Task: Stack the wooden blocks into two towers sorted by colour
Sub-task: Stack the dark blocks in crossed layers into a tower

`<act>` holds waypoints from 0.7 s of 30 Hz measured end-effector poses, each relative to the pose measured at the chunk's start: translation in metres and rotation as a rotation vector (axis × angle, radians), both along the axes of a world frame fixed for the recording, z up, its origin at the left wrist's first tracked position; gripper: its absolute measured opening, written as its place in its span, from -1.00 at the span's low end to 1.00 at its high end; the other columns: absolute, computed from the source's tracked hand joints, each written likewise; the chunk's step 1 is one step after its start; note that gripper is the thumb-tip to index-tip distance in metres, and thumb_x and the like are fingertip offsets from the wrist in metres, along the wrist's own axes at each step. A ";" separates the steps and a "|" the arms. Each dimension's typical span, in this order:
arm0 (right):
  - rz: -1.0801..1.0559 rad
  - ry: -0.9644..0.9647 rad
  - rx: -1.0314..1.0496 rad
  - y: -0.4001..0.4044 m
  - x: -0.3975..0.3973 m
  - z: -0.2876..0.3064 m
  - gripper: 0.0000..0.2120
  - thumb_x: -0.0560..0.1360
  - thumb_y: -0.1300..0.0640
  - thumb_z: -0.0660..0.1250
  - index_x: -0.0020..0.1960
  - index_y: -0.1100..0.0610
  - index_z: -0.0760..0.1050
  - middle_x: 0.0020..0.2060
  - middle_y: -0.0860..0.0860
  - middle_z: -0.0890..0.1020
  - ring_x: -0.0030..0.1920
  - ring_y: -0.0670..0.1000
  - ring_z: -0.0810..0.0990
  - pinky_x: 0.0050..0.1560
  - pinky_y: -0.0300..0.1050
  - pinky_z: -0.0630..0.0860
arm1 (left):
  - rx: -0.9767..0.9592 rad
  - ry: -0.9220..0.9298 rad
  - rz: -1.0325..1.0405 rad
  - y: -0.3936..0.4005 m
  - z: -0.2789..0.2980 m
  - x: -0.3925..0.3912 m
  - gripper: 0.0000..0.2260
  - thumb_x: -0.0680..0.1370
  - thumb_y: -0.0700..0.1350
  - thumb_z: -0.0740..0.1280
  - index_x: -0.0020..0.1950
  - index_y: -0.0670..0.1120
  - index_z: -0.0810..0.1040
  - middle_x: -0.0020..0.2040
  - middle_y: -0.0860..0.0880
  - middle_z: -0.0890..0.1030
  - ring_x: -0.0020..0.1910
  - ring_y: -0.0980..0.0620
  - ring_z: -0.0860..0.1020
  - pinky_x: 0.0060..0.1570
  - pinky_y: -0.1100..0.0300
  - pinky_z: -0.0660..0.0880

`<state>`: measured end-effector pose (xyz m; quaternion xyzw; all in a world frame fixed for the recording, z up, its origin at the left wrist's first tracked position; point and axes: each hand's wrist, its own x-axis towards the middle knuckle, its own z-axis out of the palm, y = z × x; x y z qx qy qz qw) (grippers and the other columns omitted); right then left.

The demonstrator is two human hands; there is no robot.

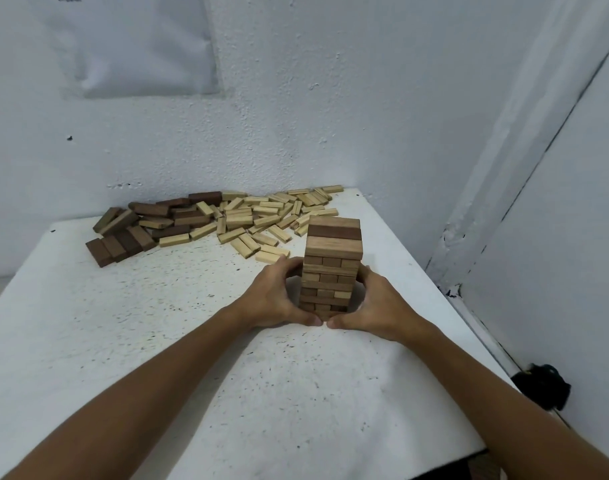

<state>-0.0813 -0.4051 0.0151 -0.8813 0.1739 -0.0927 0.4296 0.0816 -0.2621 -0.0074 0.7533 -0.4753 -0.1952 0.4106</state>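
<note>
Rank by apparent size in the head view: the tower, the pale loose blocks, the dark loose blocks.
1. Pale loose blocks, widest spread.
2. Tower and dark loose blocks: alike in area; the tower is nearer, so unsure.

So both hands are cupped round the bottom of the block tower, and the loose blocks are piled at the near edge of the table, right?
Not quite. The left hand and right hand do cup the base of the tower, but the loose blocks lie at the far edge of the table, against the wall, as the head view shows.
</note>
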 end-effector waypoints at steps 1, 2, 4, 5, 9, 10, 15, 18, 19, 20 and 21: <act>-0.006 0.001 0.001 -0.001 0.000 0.000 -0.21 0.24 0.07 0.66 0.34 -0.12 0.32 0.16 -0.20 0.51 0.21 -0.06 0.48 0.43 0.15 0.34 | -0.001 0.000 0.001 -0.001 0.000 0.000 -0.22 0.05 0.18 0.64 0.20 0.30 0.39 0.18 0.00 0.58 0.25 0.00 0.51 0.25 -0.09 0.49; -0.012 0.003 0.000 -0.002 0.000 -0.001 -0.19 0.24 0.07 0.66 0.36 -0.09 0.32 0.20 -0.15 0.53 0.24 -0.03 0.49 0.43 0.15 0.35 | -0.001 0.002 0.001 -0.002 0.001 0.000 -0.23 0.05 0.18 0.64 0.19 0.30 0.40 0.18 0.00 0.58 0.25 -0.01 0.51 0.26 -0.10 0.49; -0.028 0.011 -0.009 -0.005 -0.001 -0.002 -0.16 0.24 0.05 0.66 0.41 -0.04 0.32 0.29 -0.07 0.53 0.29 0.01 0.48 0.43 0.14 0.35 | -0.003 0.001 -0.012 -0.004 0.002 -0.002 -0.24 0.07 0.17 0.64 0.20 0.28 0.41 0.19 0.05 0.60 0.30 -0.03 0.48 0.32 -0.13 0.43; -0.034 0.015 -0.011 -0.006 -0.001 -0.002 -0.15 0.24 0.05 0.66 0.42 -0.04 0.32 0.29 -0.07 0.53 0.29 0.01 0.48 0.44 0.13 0.35 | -0.003 0.002 -0.020 -0.006 0.002 -0.003 -0.23 0.07 0.16 0.64 0.22 0.25 0.41 0.19 0.07 0.60 0.32 -0.04 0.47 0.34 -0.14 0.41; -0.038 0.013 -0.016 -0.010 -0.005 -0.003 -0.18 0.24 0.06 0.66 0.38 -0.10 0.31 0.15 -0.20 0.50 0.25 -0.03 0.48 0.42 0.08 0.37 | -0.006 -0.009 -0.030 -0.013 0.002 -0.004 -0.19 0.05 0.20 0.62 0.24 0.23 0.40 0.17 -0.01 0.57 0.22 -0.01 0.52 0.23 -0.10 0.50; -0.042 0.011 -0.014 -0.012 -0.006 -0.004 -0.18 0.24 0.06 0.66 0.38 -0.10 0.31 0.15 -0.20 0.51 0.23 -0.04 0.48 0.43 0.11 0.35 | -0.009 -0.012 -0.030 -0.015 0.003 -0.005 -0.21 0.05 0.19 0.62 0.22 0.26 0.40 0.16 -0.01 0.57 0.20 0.00 0.52 0.21 -0.10 0.51; -0.074 0.006 -0.018 -0.020 -0.012 -0.006 -0.14 0.23 0.05 0.66 0.43 -0.02 0.32 0.30 -0.04 0.54 0.29 0.02 0.48 0.40 0.10 0.39 | -0.016 -0.026 -0.052 -0.023 0.005 -0.012 -0.23 0.06 0.18 0.62 0.22 0.20 0.42 0.15 0.05 0.60 0.21 0.02 0.52 0.21 -0.10 0.50; -0.081 0.000 -0.017 -0.022 -0.015 -0.007 -0.15 0.23 0.05 0.66 0.41 -0.05 0.33 0.29 -0.05 0.55 0.29 0.02 0.49 0.42 0.11 0.36 | -0.011 -0.036 -0.064 -0.026 0.005 -0.013 -0.21 0.07 0.18 0.63 0.25 0.17 0.43 0.15 0.01 0.60 0.20 0.04 0.53 0.19 -0.08 0.52; -0.083 -0.002 -0.018 -0.023 -0.016 -0.007 -0.16 0.23 0.05 0.66 0.40 -0.05 0.33 0.29 -0.05 0.55 0.28 0.02 0.49 0.43 0.13 0.34 | -0.012 -0.037 -0.066 -0.027 0.004 -0.013 -0.21 0.08 0.18 0.63 0.25 0.15 0.44 0.15 0.01 0.60 0.19 0.05 0.54 0.19 -0.07 0.52; -0.084 -0.002 -0.017 -0.024 -0.016 -0.008 -0.16 0.23 0.05 0.66 0.40 -0.05 0.33 0.28 -0.05 0.55 0.28 0.03 0.49 0.44 0.15 0.34 | -0.014 -0.034 -0.066 -0.027 0.004 -0.013 -0.22 0.08 0.17 0.63 0.25 0.14 0.45 0.15 0.02 0.60 0.19 0.05 0.54 0.19 -0.07 0.52; -0.081 -0.003 -0.019 -0.024 -0.016 -0.008 -0.16 0.22 0.05 0.67 0.40 -0.05 0.33 0.28 -0.05 0.55 0.29 0.04 0.48 0.43 0.15 0.34 | -0.017 -0.027 -0.066 -0.027 0.004 -0.013 -0.23 0.08 0.15 0.62 0.24 0.14 0.45 0.14 0.03 0.60 0.19 0.06 0.54 0.19 -0.07 0.52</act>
